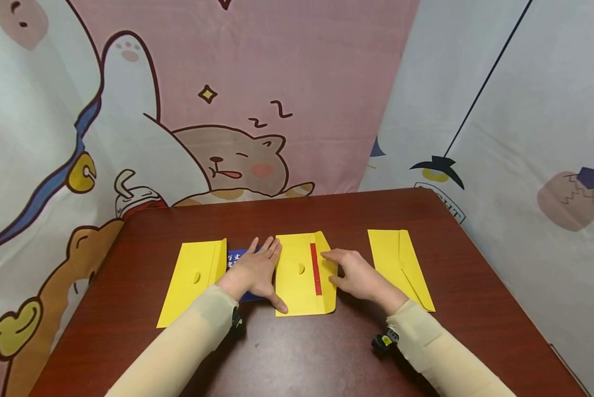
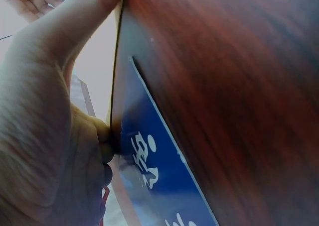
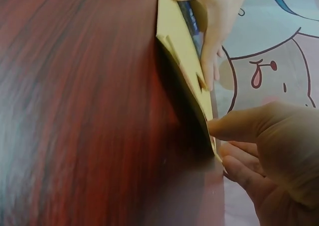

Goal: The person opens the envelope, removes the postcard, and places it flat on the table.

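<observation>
In the head view we see the middle yellow envelope [image 1: 294,286] lying at the centre of the frame, on the dark red-brown worktop [image 1: 277,353]. Its flap [image 1: 330,300] is unfolded toward the right of the frame, and a red strip [image 1: 315,270] runs along the side of the flap. The left hand [image 1: 257,270] lies with its fingers spread wide over the left edge of this envelope, with the thumb at the lower left corner. The right hand [image 1: 353,273] has its fingers narrow at the flap, and the right wrist view shows us the flap's end held between thumb and fingers. Partly under the left hand we find a blue card [image 1: 234,257] with white characters. Another yellow envelope [image 1: 187,286] rests at the left of the frame, just beside the card, and a third yellow envelope [image 1: 391,259], with its flap folded over, is at the right. Behind the worktop, in the upper part of the frame, we see a fabric backdrop [image 1: 326,82] printed with a sleeping cartoon animal [image 1: 247,160].
</observation>
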`<state>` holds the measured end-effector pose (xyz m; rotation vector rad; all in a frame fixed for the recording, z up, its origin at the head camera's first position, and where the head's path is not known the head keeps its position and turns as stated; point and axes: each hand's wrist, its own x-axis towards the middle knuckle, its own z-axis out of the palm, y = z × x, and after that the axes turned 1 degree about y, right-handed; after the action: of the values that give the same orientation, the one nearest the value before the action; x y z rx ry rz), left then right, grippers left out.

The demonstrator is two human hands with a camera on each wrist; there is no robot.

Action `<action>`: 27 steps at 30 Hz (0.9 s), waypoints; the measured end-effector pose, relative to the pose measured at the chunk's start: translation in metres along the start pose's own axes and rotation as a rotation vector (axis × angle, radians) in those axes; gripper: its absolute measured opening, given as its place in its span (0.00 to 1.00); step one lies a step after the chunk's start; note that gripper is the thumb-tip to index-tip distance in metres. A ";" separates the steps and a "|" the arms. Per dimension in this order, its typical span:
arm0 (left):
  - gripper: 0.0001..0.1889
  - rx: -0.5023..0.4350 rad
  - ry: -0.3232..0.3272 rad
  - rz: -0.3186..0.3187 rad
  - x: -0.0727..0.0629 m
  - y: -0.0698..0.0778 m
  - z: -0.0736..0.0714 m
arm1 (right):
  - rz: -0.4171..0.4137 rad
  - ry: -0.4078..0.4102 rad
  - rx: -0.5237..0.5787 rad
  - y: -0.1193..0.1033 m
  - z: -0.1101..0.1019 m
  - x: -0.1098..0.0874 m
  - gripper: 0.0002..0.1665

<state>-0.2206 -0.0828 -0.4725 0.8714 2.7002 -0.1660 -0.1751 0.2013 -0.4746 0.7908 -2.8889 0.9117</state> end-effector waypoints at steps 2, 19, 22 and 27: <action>0.87 0.004 -0.004 -0.001 0.000 0.001 -0.001 | -0.010 -0.025 -0.030 0.002 0.000 -0.001 0.34; 0.87 -0.012 -0.016 0.004 0.002 0.001 -0.002 | -0.045 -0.117 -0.080 0.013 0.005 -0.005 0.31; 0.84 -0.045 -0.002 -0.019 0.004 0.004 -0.003 | -0.051 -0.110 -0.084 0.013 0.005 -0.005 0.31; 0.81 -0.091 0.028 -0.082 0.009 0.017 -0.005 | -0.078 -0.103 -0.101 0.014 0.006 -0.006 0.30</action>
<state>-0.2188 -0.0628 -0.4710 0.7428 2.7468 -0.0489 -0.1757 0.2104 -0.4880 0.9607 -2.9395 0.7324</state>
